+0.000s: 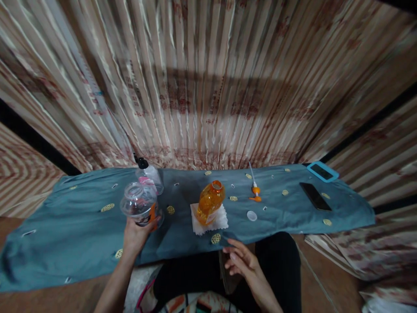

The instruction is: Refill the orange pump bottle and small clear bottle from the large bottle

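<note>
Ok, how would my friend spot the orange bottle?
Look at the blue-green tablecloth: near its middle lies a small pale cloth. The see-through orange bottle sits on that. Unlike the black-topped bottle farther left, it has no top on.

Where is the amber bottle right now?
In the head view, near centre: the amber bottle sits on the pale cloth square, between the clear cup in the left hand and the orange pump.

Nothing legible here: the print (151,213) on the clear cup (138,204), the label (212,217) on the amber bottle (210,201), the curtain (208,100) markings, all blur.
</note>
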The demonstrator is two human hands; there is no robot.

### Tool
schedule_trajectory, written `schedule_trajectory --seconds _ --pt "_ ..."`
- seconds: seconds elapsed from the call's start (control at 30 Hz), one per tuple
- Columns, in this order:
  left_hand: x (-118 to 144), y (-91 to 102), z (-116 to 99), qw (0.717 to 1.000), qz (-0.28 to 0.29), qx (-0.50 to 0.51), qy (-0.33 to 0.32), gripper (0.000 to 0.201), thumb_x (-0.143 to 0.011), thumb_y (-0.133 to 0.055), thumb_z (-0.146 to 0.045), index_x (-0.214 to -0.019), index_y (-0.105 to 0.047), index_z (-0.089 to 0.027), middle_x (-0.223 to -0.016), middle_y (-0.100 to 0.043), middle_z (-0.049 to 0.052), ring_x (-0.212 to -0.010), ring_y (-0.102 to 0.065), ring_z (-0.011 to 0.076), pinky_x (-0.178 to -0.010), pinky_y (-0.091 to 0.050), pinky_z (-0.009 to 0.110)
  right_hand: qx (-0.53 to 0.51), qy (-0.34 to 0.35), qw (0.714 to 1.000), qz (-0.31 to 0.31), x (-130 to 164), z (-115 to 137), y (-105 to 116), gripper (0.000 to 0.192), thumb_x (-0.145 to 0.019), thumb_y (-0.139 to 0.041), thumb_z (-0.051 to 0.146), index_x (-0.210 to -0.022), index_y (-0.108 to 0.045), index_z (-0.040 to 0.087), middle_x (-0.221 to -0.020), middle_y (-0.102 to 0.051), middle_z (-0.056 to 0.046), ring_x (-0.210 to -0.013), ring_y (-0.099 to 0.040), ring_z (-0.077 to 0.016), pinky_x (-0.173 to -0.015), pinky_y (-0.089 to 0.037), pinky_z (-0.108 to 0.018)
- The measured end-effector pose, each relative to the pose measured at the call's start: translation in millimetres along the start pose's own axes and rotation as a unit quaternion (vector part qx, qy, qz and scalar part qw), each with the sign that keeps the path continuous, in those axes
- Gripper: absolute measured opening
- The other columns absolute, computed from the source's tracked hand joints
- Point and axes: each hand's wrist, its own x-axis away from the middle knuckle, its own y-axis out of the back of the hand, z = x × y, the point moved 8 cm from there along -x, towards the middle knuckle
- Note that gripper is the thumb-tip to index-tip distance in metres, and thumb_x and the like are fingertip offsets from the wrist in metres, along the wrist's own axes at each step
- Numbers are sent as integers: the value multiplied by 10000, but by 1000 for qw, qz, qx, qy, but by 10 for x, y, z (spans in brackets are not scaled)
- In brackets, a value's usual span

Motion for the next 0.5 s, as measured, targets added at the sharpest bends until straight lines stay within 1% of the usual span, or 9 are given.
schedule_trajectory --seconds 0.07,0.13,0.2,0.27,0.3,0.37,0.4,0.43,0.5 --pt "-1 -10 35 1000 5 8 10 810 -571 -805 -521 -1217 -493 -144 -1211 -656 211 -1128 -648 408 -1001 -490 583 33 45 998 -43 -97 170 236 712 -682 -731 675 -1174 -593 179 -1028 -715 -94 -693 -673 -151 -626 -541 -331" --pt "37 2 31 999 4 42 -2 884 -573 -814 -508 -1287 -433 -151 -1290 -616 214 -1196 -618 394 -1045 -475 567 77 87 988 -105 -250 370 548 598 -778 -706 573 -1203 -574 175 -1073 -693 -72 -767 -670 -146 -721 -561 -358" --pt "130 74 26 996 -13 86 -28 939 -580 -815 -492 -1345 -382 -164 -1403 -541 213 -1320 -531 379 -1135 -404 541 137 115 966 -188 -447 585 904 451 -866 -661 433 -1228 -562 182 -1129 -664 -60 -906 -662 -162 -842 -553 -397" --pt "281 228 95 993 -52 95 -35 977 -582 -814 -506 -1380 -357 -178 -1485 -461 209 -1405 -435 380 -1186 -337 541 214 112 936 -257 -688 786 1216 423 -875 -661 388 -1236 -569 189 -1183 -643 -64 -1013 -644 -194 -915 -529 -445" --pt "370 294 164 994 -58 87 -23 941 -607 -798 -527 -1375 -371 -192 -1486 -464 198 -1401 -441 381 -1183 -340 556 253 102 922 -276 -828 876 1333 427 -869 -667 396 -1236 -578 196 -1198 -638 -64 -1042 -637 -209 -936 -519 -461" --pt "560 376 338 996 -42 68 26 827 -616 -771 -595 -1286 -464 -220 -1408 -549 171 -1344 -497 413 -1125 -399 611 316 84 897 -298 -1120 1046 1501 448 -880 -650 405 -1273 -562 209 -1285 -603 -79 -1121 -611 -229 -968 -501 -488" --pt "656 381 408 997 -21 57 47 749 -611 -758 -634 -1193 -531 -222 -1334 -605 157 -1304 -531 428 -1094 -425 628 341 73 887 -303 -1267 1115 1554 440 -887 -639 414 -1278 -561 227 -1317 -587 -83 -1158 -595 -235 -981 -495 -486" --pt "746 348 435 997 12 53 52 681 -617 -746 -656 -1110 -578 -218 -1268 -644 142 -1260 -570 424 -1077 -450 617 365 62 877 -306 -1411 1174 1589 465 -884 -641 421 -1292 -551 217 -1333 -577 -91 -1182 -583 -246 -992 -488 -501" --pt "892 263 400 996 44 63 45 631 -620 -733 -677 -1035 -624 -215 -1181 -683 119 -1196 -621 399 -1052 -487 581 402 35 864 -302 -1677 1241 1612 469 -882 -645 420 -1287 -553 204 -1327 -581 -93 -1176 -589 -248 -986 -493 -506"
